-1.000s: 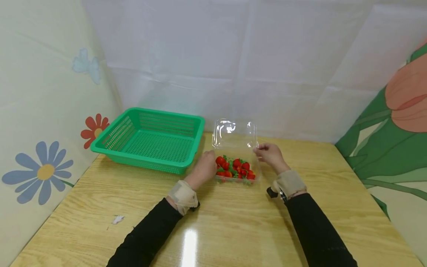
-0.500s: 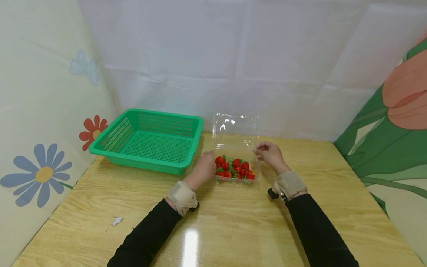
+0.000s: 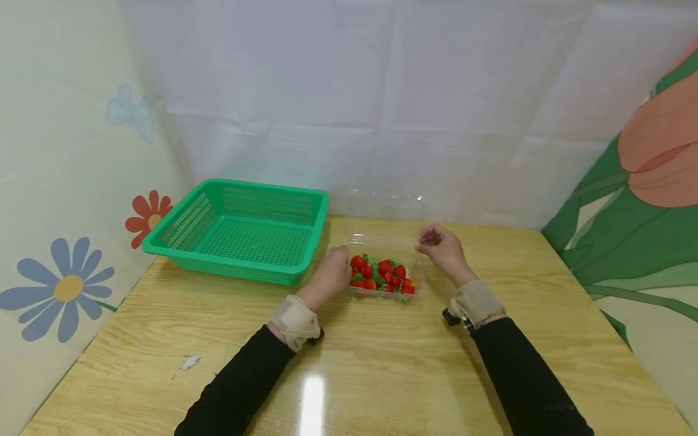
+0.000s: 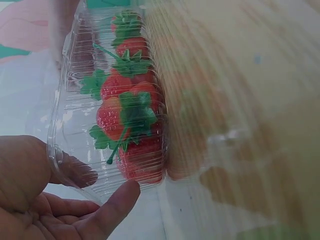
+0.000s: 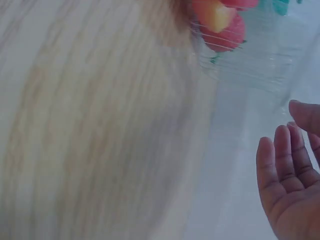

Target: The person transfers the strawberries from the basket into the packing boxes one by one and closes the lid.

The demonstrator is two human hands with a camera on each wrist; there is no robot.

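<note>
A clear plastic clamshell box (image 3: 418,284) stands on the table with its lid (image 3: 387,212) raised at the back. Inside lie several red strawberries (image 3: 385,266) with green leaves, also visible in the left wrist view. My left hand (image 3: 331,275) pinches the box's left side; in the left wrist view the thumb and the fingers lie on either side of the rim. At the box's right rear corner is my right hand (image 3: 444,251). Its fingers extend fairly straight beside the clear edge in the right wrist view; whether the fingertips touch the plastic is hard to see.
A green slotted plastic basket (image 3: 262,242) sits at the back left, beside the box. White sheeting (image 3: 283,91) hangs behind the wooden table (image 3: 382,363). A small pale scrap or worn patch (image 3: 189,362) shows at the front left.
The clear lid has swung upward and back. My right hand has shifted slightly up and its fingers have spread a little. The left hand keeps its place at the box's side.
</note>
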